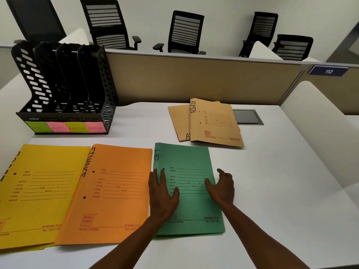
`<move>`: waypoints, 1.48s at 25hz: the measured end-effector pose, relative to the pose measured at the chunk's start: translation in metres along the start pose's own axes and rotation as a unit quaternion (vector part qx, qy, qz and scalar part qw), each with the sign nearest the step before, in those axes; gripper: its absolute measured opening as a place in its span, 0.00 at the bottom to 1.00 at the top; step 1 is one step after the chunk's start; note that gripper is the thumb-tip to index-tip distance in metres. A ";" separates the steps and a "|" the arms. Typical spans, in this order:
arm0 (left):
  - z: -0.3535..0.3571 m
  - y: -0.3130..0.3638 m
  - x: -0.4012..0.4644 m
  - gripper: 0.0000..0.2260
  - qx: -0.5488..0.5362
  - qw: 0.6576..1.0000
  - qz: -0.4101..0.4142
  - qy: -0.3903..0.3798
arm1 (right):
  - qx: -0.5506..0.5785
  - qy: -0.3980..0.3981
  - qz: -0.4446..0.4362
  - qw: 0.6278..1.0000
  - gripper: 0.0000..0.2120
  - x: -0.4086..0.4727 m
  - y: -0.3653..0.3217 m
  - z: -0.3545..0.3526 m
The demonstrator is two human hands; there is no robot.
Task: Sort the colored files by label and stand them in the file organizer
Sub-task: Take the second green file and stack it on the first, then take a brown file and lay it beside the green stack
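A green file (191, 200) lies flat on the white desk (272, 191), near the front edge and right of centre. "HR" is handwritten in black along its left spine, and its cover carries printed form lines, with "SPRING FILE" at the lower right. The left hand (162, 195) rests palm down on the file's left edge, fingers spread flat and holding nothing. The right hand (222, 188) sits at the file's right edge, fingers loosely curled and apart, thumb lying on the cover; whether the fingertips hook under the edge cannot be told.

Just left of the green file lies an orange file (112, 193) marked "FINANCE" down its spine, its right edge touching or almost touching the green one. Further left, a yellow file (40, 191) is overlapped along its right side by the orange file; its spine lettering is cut off by the frame edge.

Farther back and to the right, two tan files (211, 123) lie stacked at a slight angle to each other, the top one marked "ADMIN".

At the far left stands a black perforated organizer (64, 82) with four upright slots, all holding no files. Along its front base are four sticky labels (66, 127), alternating green and pink; the last two read "FINANCE" and "ADMIN", while the first two are too blurred to read with confidence.
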State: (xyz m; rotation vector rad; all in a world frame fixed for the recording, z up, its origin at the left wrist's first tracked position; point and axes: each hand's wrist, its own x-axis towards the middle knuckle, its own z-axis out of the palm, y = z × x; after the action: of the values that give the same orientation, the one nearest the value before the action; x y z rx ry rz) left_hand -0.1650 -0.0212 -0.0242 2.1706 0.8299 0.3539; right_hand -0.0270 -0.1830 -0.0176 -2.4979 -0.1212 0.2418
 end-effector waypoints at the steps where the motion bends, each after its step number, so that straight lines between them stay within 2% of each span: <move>1: 0.002 0.004 0.005 0.39 -0.004 1.000 0.005 0.004 | 0.005 0.001 -0.003 1.000 0.35 0.005 -0.001 -0.003; 11: 0.044 0.075 0.095 0.35 0.010 0.998 0.049 -0.043 | -0.038 0.021 -0.044 0.998 0.37 0.094 -0.006 -0.050; 20: 0.090 0.108 0.176 0.37 0.025 0.992 -0.004 -0.125 | -0.129 -0.050 -0.021 0.990 0.43 0.189 0.018 -0.074; 23: 0.102 0.115 0.198 0.38 0.016 0.991 -0.046 -0.126 | -0.103 -0.092 -0.004 0.990 0.45 0.218 0.024 -0.073; 25: 0.102 0.116 0.203 0.38 0.013 0.991 -0.067 -0.114 | -0.100 -0.092 -0.004 0.991 0.44 0.223 0.025 -0.070; 30: 0.111 0.124 0.209 0.35 0.019 0.993 -0.086 -0.080 | -0.055 -0.021 0.034 0.998 0.39 0.236 0.025 -0.069; 33: 0.118 0.127 0.206 0.30 0.038 0.994 -0.093 -0.054 | -0.006 0.001 0.064 0.998 0.33 0.243 0.034 -0.078; 37: 0.125 0.139 0.193 0.25 0.000 0.993 -0.097 -0.069 | 0.061 0.016 0.094 0.994 0.31 0.241 0.045 -0.090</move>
State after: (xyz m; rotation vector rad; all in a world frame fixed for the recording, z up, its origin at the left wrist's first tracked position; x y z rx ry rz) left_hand 0.1031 -0.0321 -0.0056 2.0661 0.9528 0.1056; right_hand 0.2289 -0.2368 -0.0079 -2.3905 0.1394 0.2768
